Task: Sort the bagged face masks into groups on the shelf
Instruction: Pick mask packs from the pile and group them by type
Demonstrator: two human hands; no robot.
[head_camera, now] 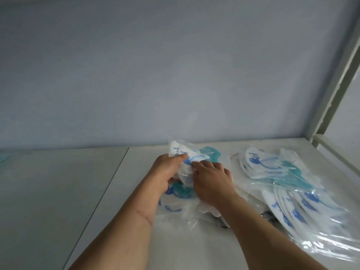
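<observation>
On the white shelf (pixel 109 191), my left hand (pixel 167 170) grips a small bundle of bagged face masks (pixel 181 151), white with blue print, thumb on top. My right hand (pixel 211 180) lies on the same bundle from the right, fingertips curled onto the plastic. Under both hands lie more clear bags with white and teal masks (pixel 179 193). A bigger heap of bagged masks (pixel 288 182) spreads to the right, reaching the lower right corner.
A grey-blue wall (pixel 155 75) closes the back of the shelf. A white metal upright (pixel 335 90) stands at the far right. A seam (pixel 109 184) divides the shelf boards. Something teal (pixel 3 157) peeks in at the left edge.
</observation>
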